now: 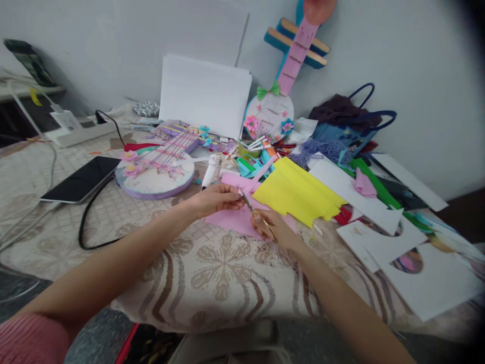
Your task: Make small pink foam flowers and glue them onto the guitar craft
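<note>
Your right hand (267,225) curls round gold-handled scissors (247,202) over pink paper (235,223) on the bench (223,275). Your left hand (220,198) has its fingertips together beside the blades; any hold is too small to tell. Yellow paper (297,189) lies just beyond.

The left sleeve (36,337) is pink and textured.

Legible texts, labels, brands, numbers or signs: none. Scissors (246,199), white glue gun (209,173) and white charger (68,121): any marking too small or blurred to read; yellow tag (36,97) near the charger: no print that can be made out. Phone (84,178): screen dark, no characters legible; propped device (31,61) at far left: dim surface, nothing readable.
</note>
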Tool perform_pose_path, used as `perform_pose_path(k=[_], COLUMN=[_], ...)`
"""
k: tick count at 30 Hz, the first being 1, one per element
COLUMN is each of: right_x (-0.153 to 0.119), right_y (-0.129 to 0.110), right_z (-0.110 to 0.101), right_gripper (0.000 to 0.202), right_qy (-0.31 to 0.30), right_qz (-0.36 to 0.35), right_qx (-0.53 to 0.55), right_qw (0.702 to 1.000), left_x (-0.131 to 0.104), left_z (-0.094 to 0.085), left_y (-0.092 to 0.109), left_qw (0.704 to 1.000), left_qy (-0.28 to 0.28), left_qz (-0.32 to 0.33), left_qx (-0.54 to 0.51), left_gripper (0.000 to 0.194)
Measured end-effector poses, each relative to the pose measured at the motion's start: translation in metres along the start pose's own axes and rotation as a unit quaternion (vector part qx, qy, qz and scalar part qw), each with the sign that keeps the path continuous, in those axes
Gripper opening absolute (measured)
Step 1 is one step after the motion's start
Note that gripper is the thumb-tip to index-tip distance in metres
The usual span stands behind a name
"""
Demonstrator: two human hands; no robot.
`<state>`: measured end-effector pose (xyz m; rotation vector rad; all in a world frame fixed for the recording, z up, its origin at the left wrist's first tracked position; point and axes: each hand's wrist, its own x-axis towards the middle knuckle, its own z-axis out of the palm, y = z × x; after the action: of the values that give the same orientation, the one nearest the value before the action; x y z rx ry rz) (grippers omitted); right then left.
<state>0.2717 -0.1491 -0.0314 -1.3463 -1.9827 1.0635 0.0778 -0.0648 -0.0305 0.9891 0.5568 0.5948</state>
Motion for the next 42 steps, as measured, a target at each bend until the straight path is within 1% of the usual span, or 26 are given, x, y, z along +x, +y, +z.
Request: perform_pose_path(k=[8,25,31,36,42], right_x=[0.0004,0.0018,0.0016,0.0008,0.0019], right_y=[0.006,0.0032,0.0027,0.0023,0.0078], right_z=[0.0033,0.0061,0.0073,0.0076,0.0078], right_gripper=[0.052,0.046,0.044,0.042,0.041], right_qy=[0.008,0.025,0.021,0.023,0.028], right_qz=[0.008,0.018,0.033,0.036,0.035], right_qx=[0.008,0.015,0.042,0.047,0.04], right_qw=[1.0,0.999,0.998,0.998,0.998], left_x=[0.0004,-0.0004,0.0006,0.0015,0.0009], left_z=[-0.0005,-0.0003,-0.0023,-0.0047,-0.0043], left_y=[-0.0006,-0.0002,-0.0011,-0.002,-0.0012], left_qw=[1.0,1.0,1.0,1.0,1.0], left_qy=[0.008,0.02,0.015,0.006,0.004], left_qz=[-0.001,0.001,0.001,0.003,0.004], left_qx=[-0.001,-0.005,-0.002,-0.001,0.0], left_gripper=[0.007,0.006,0.007,0.01,0.01])
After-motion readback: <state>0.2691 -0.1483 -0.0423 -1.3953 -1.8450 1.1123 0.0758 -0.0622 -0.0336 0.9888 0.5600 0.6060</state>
